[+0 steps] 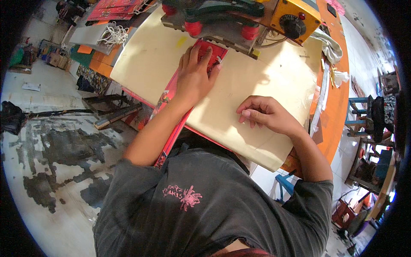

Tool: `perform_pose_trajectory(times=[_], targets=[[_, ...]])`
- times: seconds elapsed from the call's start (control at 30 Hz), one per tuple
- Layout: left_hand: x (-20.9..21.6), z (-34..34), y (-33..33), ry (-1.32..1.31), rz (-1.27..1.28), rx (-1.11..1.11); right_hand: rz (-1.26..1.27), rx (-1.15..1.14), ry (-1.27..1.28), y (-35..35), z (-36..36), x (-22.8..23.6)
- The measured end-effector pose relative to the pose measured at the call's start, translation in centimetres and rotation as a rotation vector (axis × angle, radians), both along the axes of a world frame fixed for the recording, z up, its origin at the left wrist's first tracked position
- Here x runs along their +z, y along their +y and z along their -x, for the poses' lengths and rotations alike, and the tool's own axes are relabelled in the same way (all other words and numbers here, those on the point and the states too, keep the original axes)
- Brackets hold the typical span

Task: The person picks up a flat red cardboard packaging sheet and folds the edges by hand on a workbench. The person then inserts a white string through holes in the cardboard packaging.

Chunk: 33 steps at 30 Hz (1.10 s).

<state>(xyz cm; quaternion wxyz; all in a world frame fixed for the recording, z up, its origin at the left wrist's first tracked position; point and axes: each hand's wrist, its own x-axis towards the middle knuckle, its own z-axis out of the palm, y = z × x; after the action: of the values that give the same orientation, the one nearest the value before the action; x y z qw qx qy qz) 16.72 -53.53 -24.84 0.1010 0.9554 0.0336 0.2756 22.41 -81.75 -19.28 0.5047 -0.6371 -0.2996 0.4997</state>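
Note:
A long, narrow red printed strip (175,129) runs from under the front of a machine, along my left forearm and past the table's near edge. My left hand (195,70) lies on its far end, fingers stretched out and thumb apart, pressing it to a cream sheet (239,81). Just beyond those fingertips stands the machine, with dark green levers (227,10), red knobs (193,28) and a metal front edge. My right hand (265,113) is over the cream sheet to the right, fingers loosely bent, with nothing in it.
A yellow control box (296,19) with a black dial is at the machine's right. White cords (114,35) and red printed sheets (112,10) lie at the far left. A pale cloth (329,48) and strips of material are along the orange table's (338,107) right side. A blue stool (357,112) stands beyond.

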Motion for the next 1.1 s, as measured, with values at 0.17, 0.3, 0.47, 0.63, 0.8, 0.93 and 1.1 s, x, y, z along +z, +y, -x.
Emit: perform_pose_trajectory(times=[0.17, 0.3, 0.47, 0.63, 0.8, 0.93, 1.1], targets=[[-0.2, -0.1, 0.2, 0.0, -0.006, 0.006, -0.002, -0.025, 0.005, 0.1, 0.2, -0.2], [-0.4, -0.2, 0.5, 0.038, 0.017, 0.002, 0.008, -0.024, -0.034, 0.1, 0.2, -0.4], [-0.6, -0.2, 0.3, 0.004, -0.007, 0.017, -0.004, -0.002, -0.045, 0.2, 0.1, -0.5], [-0.7, -0.5, 0.5, 0.031, -0.014, 0.014, -0.042, 0.001, -0.073, 0.2, 0.2, -0.9], [-0.7, -0.7, 0.7, 0.015, -0.02, 0.013, 0.004, 0.002, -0.102, 0.2, 0.0, -0.5], [-0.9, -0.8, 0.9, -0.014, -0.016, -0.016, 0.005, -0.003, -0.111, 0.4, 0.3, -0.3], [-1.2, -0.7, 0.8, -0.022, 0.001, -0.012, 0.01, -0.002, -0.105, 0.4, 0.2, -0.6]])
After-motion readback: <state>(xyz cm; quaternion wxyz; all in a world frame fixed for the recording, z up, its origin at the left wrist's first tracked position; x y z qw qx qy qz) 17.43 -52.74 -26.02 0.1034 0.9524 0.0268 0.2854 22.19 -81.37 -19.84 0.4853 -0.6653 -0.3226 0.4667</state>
